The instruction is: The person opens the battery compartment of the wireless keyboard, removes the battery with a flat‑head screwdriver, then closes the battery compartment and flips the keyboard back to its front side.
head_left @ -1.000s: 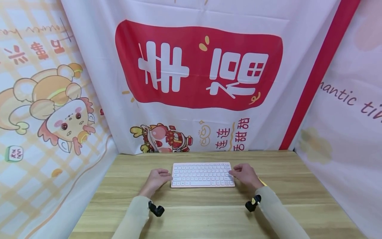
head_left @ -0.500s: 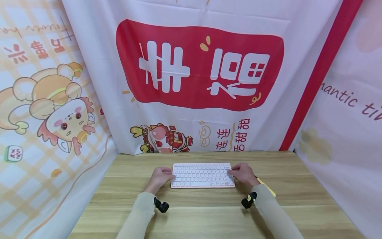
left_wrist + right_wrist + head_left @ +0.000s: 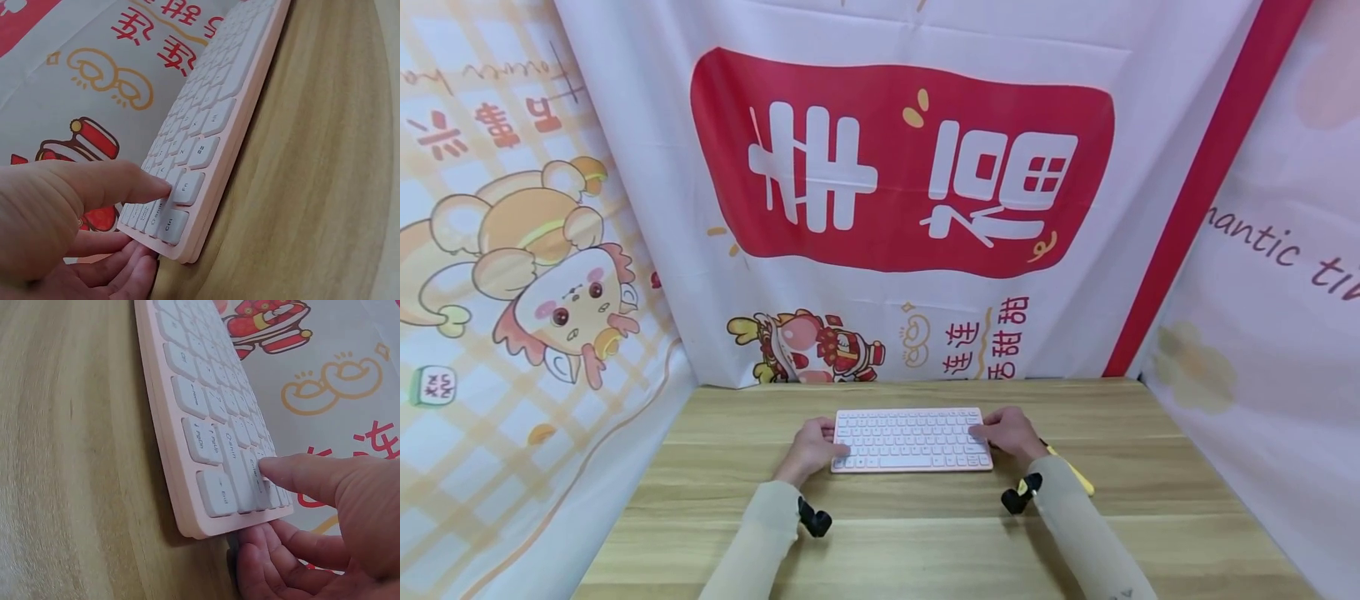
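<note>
A pale pink keyboard (image 3: 910, 440) with white keys lies lengthwise across the wooden table, one hand at each short end. My left hand (image 3: 814, 447) grips its left end; in the left wrist view the thumb (image 3: 134, 181) is on the keys near Fn and Shift, with the other fingers (image 3: 125, 269) at the underside of the edge. At the opposite end my right hand (image 3: 1009, 432) holds it likewise. The right wrist view has that thumb (image 3: 300, 475) on the Enter key and curled fingers (image 3: 269, 556) below the edge, their tips partly hidden.
The wooden table (image 3: 910, 542) runs back to a white cloth (image 3: 880, 25) with a red printed panel. Printed cloths also hang at left and right. Black wrist cameras (image 3: 814, 517) sit on both sleeves, and a yellow strap (image 3: 1071, 468) shows at the right wrist.
My left hand has moved right onto the keyboard's left end, its thumb now over the keys. My right hand has shifted slightly left onto the other end. The keyboard has barely moved.
</note>
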The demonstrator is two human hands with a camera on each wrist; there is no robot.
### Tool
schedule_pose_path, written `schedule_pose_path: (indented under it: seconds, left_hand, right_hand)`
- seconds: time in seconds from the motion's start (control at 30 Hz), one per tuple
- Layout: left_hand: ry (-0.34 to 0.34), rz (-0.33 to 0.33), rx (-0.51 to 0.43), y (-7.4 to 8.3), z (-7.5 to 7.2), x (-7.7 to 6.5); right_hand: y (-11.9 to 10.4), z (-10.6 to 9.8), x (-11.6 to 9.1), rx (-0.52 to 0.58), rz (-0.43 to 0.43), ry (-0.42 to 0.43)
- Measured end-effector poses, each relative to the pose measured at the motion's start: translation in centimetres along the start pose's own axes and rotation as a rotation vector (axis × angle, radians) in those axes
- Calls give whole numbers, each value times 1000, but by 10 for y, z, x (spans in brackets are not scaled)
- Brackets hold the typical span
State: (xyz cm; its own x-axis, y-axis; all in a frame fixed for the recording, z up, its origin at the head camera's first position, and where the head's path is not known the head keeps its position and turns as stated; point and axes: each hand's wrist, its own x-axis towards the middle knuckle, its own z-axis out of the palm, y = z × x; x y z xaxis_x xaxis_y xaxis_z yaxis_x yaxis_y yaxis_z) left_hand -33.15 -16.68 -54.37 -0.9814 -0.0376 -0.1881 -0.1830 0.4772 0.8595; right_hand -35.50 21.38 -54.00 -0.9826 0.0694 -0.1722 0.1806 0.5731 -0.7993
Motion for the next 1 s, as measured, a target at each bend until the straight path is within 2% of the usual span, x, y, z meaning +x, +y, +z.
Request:
schedule_pose_path:
  seconds: [0.23,0.3,0.47,0.57,0.67,0.8,0.93,1.0]
  left_hand:
    - [-63,79,176,3,-3,-15]
    - [-74,128,248,6,-5,-20]
    - [-93,242,438,22,-7,-36]
    - [-132,301,515,35,-2,-46]
    - [-171,407,579,48,11,-55]
    - [-191,549,659,63,37,-60]
    - [-181,629,753,71,63,-59]
    - [-177,643,790,73,75,-57]
  right_hand:
    - [1,-1,-10,111,15,-33]
    - [0,-1,-14,128,12,-29]
    - [-5,-2,-19,166,43,-6]
    - [-9,-4,-24,188,55,3]
    - [-12,-6,-30,215,53,14]
    - [-15,-6,-33,261,39,33]
    - [-16,-4,-34,293,30,38]
    - [-16,-3,-35,297,24,34]
